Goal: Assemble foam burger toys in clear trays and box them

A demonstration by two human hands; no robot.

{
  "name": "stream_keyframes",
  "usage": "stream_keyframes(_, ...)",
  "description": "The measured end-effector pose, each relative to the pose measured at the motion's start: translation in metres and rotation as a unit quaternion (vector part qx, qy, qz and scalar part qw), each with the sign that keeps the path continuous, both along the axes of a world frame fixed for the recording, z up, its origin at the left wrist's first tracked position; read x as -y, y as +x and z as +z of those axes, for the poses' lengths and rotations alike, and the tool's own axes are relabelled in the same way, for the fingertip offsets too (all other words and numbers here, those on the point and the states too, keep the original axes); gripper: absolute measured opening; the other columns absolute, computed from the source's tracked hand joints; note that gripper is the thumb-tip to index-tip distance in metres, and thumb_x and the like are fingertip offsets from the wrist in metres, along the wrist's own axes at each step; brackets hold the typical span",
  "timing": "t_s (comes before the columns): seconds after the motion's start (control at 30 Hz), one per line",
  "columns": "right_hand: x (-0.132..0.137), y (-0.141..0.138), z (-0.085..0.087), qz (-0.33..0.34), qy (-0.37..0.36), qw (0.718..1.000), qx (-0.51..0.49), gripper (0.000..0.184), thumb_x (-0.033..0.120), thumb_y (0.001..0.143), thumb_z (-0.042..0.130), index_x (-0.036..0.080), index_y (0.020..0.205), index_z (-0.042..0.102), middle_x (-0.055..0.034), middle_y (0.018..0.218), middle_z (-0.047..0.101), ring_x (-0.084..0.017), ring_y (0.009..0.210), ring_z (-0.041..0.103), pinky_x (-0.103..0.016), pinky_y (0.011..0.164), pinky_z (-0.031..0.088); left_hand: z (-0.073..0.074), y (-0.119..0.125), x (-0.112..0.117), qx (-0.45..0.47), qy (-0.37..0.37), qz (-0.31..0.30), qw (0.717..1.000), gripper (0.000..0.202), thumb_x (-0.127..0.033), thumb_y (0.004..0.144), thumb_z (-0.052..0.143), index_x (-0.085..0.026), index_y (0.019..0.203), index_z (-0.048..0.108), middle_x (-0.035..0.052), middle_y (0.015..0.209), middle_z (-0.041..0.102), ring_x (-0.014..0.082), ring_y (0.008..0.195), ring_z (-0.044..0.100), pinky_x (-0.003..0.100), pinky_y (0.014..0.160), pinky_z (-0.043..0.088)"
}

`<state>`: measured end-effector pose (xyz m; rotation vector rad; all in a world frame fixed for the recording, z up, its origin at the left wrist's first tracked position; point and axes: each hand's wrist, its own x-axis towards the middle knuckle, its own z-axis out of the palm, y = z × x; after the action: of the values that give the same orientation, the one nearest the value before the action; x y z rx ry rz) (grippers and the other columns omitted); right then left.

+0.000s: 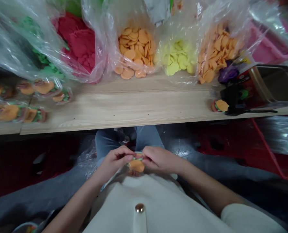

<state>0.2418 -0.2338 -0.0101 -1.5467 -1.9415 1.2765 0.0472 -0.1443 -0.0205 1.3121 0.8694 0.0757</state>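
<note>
Close to my body, below the table edge, my left hand [119,157] and my right hand [155,157] meet with fingers pinched together. Between their fingertips is a small toy burger [136,165] with an orange top and green edges, and reddish-brown layers show under it. My fingers cover part of it, and whether it is one burger or two cannot be made out. Another toy burger [220,105] sits at the right on the table, beside a black object [232,97].
On the wooden table [124,106] lie several bagged toy burgers [9,112] at the left. Along the back, clear bags hold red pieces [80,45], orange pieces [136,48], yellow pieces [176,58] and more orange pieces [215,51]. A red crate [267,152] stands low at the right.
</note>
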Motion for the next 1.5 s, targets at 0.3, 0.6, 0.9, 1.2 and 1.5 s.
stream_keyframes(0.3, 0.022, -0.017, -0.010, -0.029, 0.006, 0.999, -0.011, 0.005, 0.021, 0.084, 0.040, 0.019, 0.079, 0.042, -0.0020, 0.078, 0.049, -0.013, 0.068, 0.044, -0.025, 0.061, 0.034, 0.006, -0.014, 0.017, -0.012, 0.077, -0.024, 0.997, 0.019, -0.031, 0.082, 0.052, -0.019, 0.081, 0.066, 0.0031, 0.078, 0.055, 0.0141, 0.074, 0.053, 0.025, 0.068, 0.040)
stream_keyframes(0.6, 0.022, -0.018, -0.013, -0.020, -0.008, 1.000, 0.005, 0.004, 0.020, 0.080, 0.042, 0.020, 0.077, 0.040, -0.0017, 0.075, 0.048, -0.014, 0.066, 0.044, -0.026, 0.059, 0.033, 0.021, 0.003, 0.002, 0.015, 0.233, -0.208, 0.950, 0.021, -0.031, 0.083, 0.050, -0.025, 0.095, 0.066, 0.0034, 0.082, 0.052, 0.0156, 0.080, 0.049, 0.026, 0.072, 0.040)
stream_keyframes(0.9, 0.028, -0.026, -0.024, -0.048, -0.019, 0.998, 0.028, 0.003, 0.020, 0.080, 0.040, 0.019, 0.078, 0.042, -0.0020, 0.074, 0.049, -0.014, 0.065, 0.043, -0.026, 0.058, 0.030, 0.009, 0.013, 0.011, 0.001, 0.240, -0.195, 0.951, 0.024, -0.029, 0.085, 0.046, -0.020, 0.081, 0.067, 0.0036, 0.075, 0.053, 0.0144, 0.075, 0.050, 0.025, 0.069, 0.039)
stream_keyframes(1.2, 0.024, -0.018, -0.042, -0.229, 0.008, 0.962, -0.146, 0.009, 0.023, 0.085, 0.038, 0.020, 0.077, 0.040, 0.0017, 0.071, 0.048, -0.011, 0.065, 0.044, -0.023, 0.059, 0.034, -0.003, 0.008, 0.007, 0.092, -0.101, 0.040, 0.990, 0.042, -0.041, 0.077, 0.056, -0.024, 0.115, 0.053, 0.0079, 0.111, 0.058, 0.0228, 0.101, 0.054, 0.034, 0.084, 0.042)
stream_keyframes(1.5, -0.012, 0.023, -0.029, -0.271, -0.012, 0.941, -0.202, 0.025, 0.042, 0.086, 0.044, 0.020, 0.075, 0.044, 0.0033, 0.068, 0.046, -0.011, 0.063, 0.043, -0.022, 0.058, 0.035, 0.009, 0.035, -0.012, 0.131, -0.128, 0.098, 0.978, 0.047, -0.020, 0.067, 0.069, -0.021, 0.112, 0.054, 0.0073, 0.109, 0.060, 0.0213, 0.096, 0.057, 0.031, 0.083, 0.045)
